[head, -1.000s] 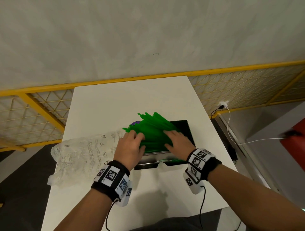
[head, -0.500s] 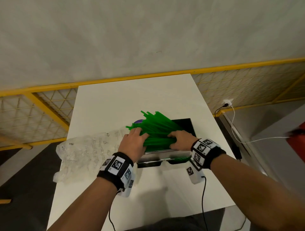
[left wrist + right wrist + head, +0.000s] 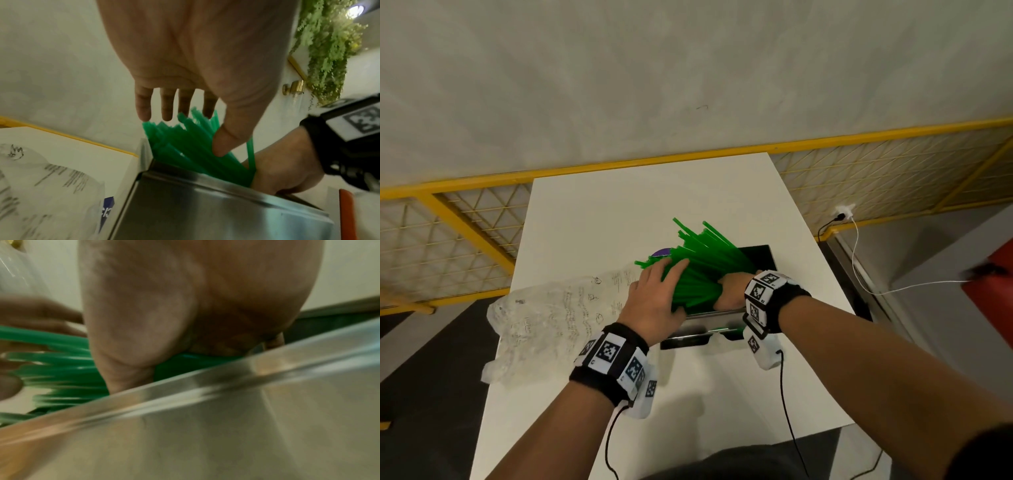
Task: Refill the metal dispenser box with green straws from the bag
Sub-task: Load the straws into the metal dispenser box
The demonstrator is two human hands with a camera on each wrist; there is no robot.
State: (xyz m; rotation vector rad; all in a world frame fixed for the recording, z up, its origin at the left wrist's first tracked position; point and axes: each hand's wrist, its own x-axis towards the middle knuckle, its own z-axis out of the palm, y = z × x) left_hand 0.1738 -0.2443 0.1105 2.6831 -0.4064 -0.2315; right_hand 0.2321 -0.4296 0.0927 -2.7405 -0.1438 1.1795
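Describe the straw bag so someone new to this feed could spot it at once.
Start at the white table by the yellow railing. Left of the metal dispenser box with its green straws, beyond the left hand, lies the bag. It is the only crumpled, clear plastic thing there, printed with dark text.

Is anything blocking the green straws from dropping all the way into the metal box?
No foreign object. The green straws fan out slanted, their far ends overhanging the rim of the metal box. The right hand is down inside with them.
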